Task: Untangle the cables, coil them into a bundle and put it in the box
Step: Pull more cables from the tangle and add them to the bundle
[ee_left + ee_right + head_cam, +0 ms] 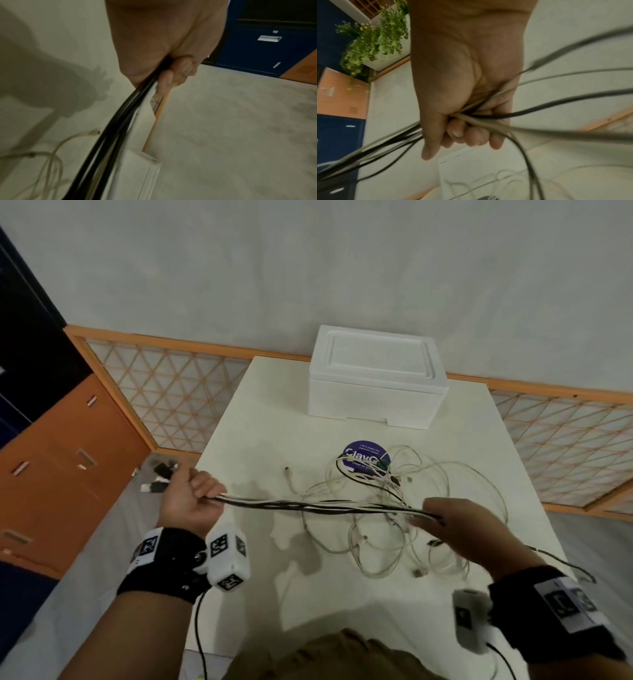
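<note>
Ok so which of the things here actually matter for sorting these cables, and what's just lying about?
Part of the job:
- cable strands stretched between left hand and right hand
- tangled cables on the table
- white foam box, lid on

Just lying about:
- round purple sticker
- small items on the floor
- orange cabinet

Box (376, 381) at far edge of bench (253, 419), lid on. Loose cables (383, 508) piled nearer, partly over sticker (363, 455). Cable strand (308, 505) stretched above bench between left hand (191, 498) and right hand (459, 525).
</note>
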Demonstrator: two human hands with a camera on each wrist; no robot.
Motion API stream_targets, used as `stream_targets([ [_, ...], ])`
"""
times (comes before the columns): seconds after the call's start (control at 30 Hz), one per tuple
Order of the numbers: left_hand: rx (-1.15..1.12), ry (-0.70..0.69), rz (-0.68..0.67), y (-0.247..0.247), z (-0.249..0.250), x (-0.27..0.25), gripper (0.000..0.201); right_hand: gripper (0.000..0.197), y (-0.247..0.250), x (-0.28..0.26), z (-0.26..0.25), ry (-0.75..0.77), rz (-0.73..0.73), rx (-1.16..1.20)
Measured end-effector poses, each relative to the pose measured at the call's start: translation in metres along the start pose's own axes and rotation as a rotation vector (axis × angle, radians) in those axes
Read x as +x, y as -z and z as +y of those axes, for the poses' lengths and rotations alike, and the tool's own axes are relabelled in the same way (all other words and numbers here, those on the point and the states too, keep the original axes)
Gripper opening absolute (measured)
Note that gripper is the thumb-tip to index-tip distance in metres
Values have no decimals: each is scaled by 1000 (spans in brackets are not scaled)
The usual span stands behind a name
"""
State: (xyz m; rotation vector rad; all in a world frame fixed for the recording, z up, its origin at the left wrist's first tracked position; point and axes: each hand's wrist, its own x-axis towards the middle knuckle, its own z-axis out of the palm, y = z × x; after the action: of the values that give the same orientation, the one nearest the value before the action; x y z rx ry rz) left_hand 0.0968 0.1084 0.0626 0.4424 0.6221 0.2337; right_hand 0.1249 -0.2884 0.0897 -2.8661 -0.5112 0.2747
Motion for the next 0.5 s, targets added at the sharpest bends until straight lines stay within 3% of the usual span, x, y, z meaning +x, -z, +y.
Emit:
stream_targets([
  [0.13,35,-25,139,27,21,13,43,37,14,-25,44,-169,41,-20],
  [0.27,101,11,174,35,27,14,27,31,21,-49,75,-284,51,145],
  [0.5,274,182,152,33,-18,5,44,35,55,-63,109,-334,228,27],
])
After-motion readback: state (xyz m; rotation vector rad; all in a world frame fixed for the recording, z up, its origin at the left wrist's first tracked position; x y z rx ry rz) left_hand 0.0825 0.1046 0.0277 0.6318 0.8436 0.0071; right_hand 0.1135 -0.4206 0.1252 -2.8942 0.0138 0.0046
